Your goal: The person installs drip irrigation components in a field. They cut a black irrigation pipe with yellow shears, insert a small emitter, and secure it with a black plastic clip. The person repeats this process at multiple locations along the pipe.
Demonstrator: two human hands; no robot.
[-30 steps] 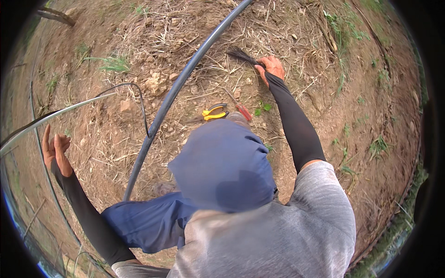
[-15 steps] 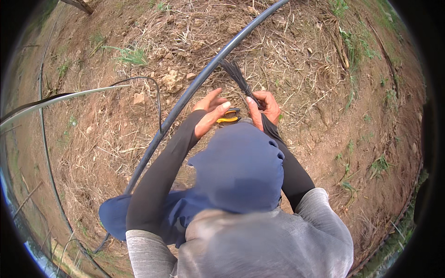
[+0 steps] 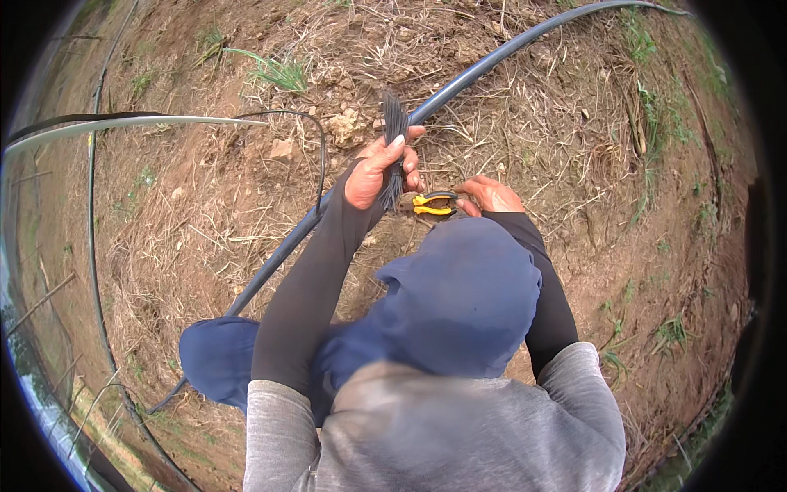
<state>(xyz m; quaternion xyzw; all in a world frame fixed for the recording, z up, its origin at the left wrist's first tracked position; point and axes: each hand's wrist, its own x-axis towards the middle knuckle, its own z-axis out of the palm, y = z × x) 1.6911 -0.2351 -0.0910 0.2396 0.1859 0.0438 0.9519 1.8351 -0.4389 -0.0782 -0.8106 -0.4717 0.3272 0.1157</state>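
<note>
My left hand [image 3: 384, 168] is closed around the middle of a bundle of thin dark wires [image 3: 393, 123], whose ends fan out above and below the fist. It is held over the thick black pipe [image 3: 467, 78]. To the right, my right hand [image 3: 494, 197] reaches toward a pair of pliers [image 3: 433, 205] with yellow and black handles. Its thumb and fingers are apart at the handle ends; whether they touch the handles I cannot tell. The pliers' jaws point left, toward the lower ends of the wires.
A thin black tube [image 3: 321, 156] curves down to the pipe from the left. Beside it runs a pale rod [image 3: 123, 123]. Another black hose [image 3: 92, 246] lies along the far left. Dry straw, stones [image 3: 348, 125] and grass tufts [image 3: 279, 72] cover the brown soil.
The wire bundle has passed from my right hand to my left hand. My right hand, now without it, is at the pliers' handles. The view has shifted.
</note>
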